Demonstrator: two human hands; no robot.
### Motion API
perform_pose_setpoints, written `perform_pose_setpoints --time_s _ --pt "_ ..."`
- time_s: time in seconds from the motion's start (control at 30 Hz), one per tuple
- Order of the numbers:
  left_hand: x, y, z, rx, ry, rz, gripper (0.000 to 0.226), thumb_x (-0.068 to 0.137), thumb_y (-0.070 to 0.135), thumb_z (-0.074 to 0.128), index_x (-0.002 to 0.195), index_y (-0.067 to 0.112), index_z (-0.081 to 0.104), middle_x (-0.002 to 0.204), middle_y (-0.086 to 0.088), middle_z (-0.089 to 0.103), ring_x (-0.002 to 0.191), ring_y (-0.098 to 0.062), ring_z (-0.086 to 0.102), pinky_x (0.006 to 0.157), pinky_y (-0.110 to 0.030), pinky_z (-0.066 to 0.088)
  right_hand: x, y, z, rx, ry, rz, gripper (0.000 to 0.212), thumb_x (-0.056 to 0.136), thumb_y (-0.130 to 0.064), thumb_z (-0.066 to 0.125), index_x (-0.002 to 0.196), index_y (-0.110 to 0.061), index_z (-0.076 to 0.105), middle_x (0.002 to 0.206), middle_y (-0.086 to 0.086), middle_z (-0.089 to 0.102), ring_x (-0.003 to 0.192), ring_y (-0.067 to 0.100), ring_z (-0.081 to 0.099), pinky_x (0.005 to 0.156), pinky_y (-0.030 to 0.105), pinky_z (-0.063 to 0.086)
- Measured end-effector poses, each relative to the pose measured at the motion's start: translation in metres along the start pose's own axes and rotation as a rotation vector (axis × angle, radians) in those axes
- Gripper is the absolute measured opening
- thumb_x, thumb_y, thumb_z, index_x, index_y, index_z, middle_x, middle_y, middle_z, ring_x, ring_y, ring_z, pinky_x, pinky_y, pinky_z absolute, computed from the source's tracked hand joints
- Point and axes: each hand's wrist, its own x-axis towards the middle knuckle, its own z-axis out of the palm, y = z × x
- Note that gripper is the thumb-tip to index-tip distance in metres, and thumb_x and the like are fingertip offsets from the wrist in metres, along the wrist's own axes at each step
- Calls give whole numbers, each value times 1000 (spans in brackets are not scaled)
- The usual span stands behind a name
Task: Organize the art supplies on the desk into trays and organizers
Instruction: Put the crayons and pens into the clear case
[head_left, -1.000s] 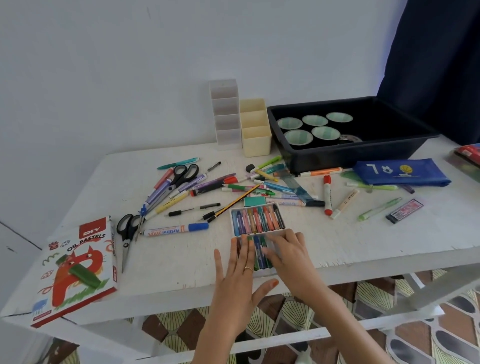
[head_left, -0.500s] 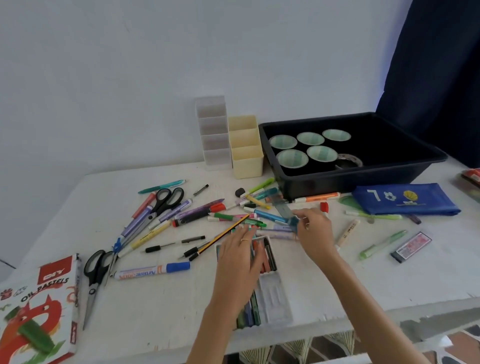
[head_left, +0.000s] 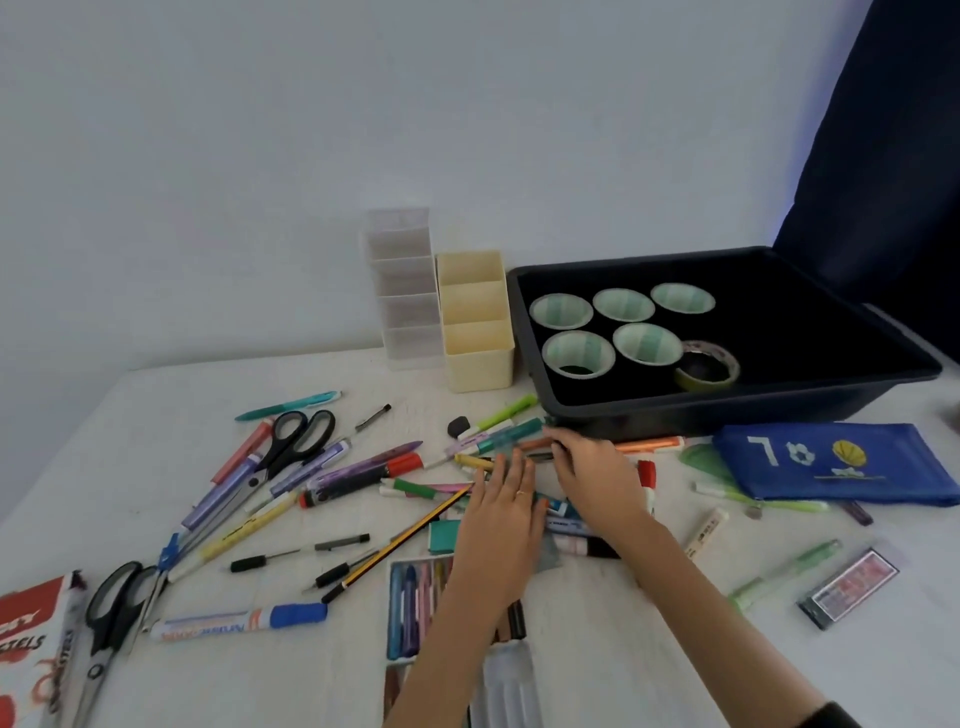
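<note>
The worktop (head_left: 130, 415) is a proper mess. Pens and markers (head_left: 363, 467) are strewn over the middle and left, and the black tray (head_left: 727, 415) sits far right with tape rolls (head_left: 576, 353) inside. The left hand (head_left: 501, 512) lies flat on the pile with its fingers straight, not gripping anything. The right hand (head_left: 597, 478) is just beside it, close to the tray's near wall. Its fingers curl down onto the pens there, but honestly I can't tell if it's got hold of one. The open pastel set (head_left: 415, 603) sits near, partly under the left forearm. A cream organizer (head_left: 478, 358) and a clear organizer (head_left: 405, 332) stand side by side, left of the tray. A blue pouch (head_left: 831, 462) lies right of the hands.
</note>
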Motion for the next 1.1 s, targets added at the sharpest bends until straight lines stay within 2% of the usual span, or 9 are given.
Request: perform_pose_setpoints --time_s 0.13,0.3,0.43,0.5,0.57,0.67,0.83,0.93,1.1 --pt "0 -4 4 32 -17 -47 53 95 31 22 111 11 69 117 -4 66 110 -20 62 85 -37 53 11 -14 -1 -389 -170 -37 34 95 -11 44 127 -20 46 106 8 65 94 27 65 64 31 42" --pt "-1 -8 8 53 66 -9 36 74 22 67 108 9 71 117 -8 66 109 -23 63 85 -38 52 12 -24 -4 -428 -202 3 25 92 -2 44 115 -11 48 109 9 64 100 27 64 75 33 49" --pt "-2 -9 5 3 71 -49 68 37 16 94 100 7 72 110 -12 69 102 -24 66 81 -36 53 11 -25 -7 -429 -200 -21 20 92 -4 45 109 -10 53 107 8 64 98 26 63 71 31 46" --pt "-4 -9 4 -53 141 -50 58 44 13 91 99 8 73 109 -10 69 101 -22 67 80 -34 53 6 -22 -3 -362 -135 -40 16 94 -12 46 105 -10 56 107 7 62 100 24 58 68 31 44" --pt "-10 -9 3 -140 244 -47 32 69 12 69 101 9 72 109 -10 69 99 -22 68 77 -36 55 -3 -19 2 -301 5 -93 13 86 -19 60 93 -9 62 100 7 58 96 24 55 62 32 47" --pt "-30 -10 -6 -312 302 -73 42 83 18 36 108 5 69 110 -12 69 100 -25 67 81 -42 55 -20 -15 9 -112 147 -151 15 72 -19 74 76 -7 64 85 8 56 83 22 53 56 29 47" --pt "-70 -22 -16 -369 359 -103 40 90 20 38 116 7 65 116 -9 66 109 -23 62 93 -40 50 -60 -26 6 542 162 24 12 77 -8 71 78 -11 59 73 -2 63 67 10 59 61 20 49" --pt "-101 -33 -15 -441 327 -149 44 95 26 32 129 12 55 134 -5 54 128 -20 47 109 -40 37 -93 -39 9 715 224 45 14 76 -3 72 83 -13 66 74 -2 66 67 7 61 62 12 49" --pt "-147 -35 -14 -472 337 -113 51 93 37 27 124 13 59 127 -3 60 123 -19 52 107 -37 37 -141 -58 9 1009 155 293 17 79 -7 72 94 -14 70 82 2 70 75 13 64 67 17 52"
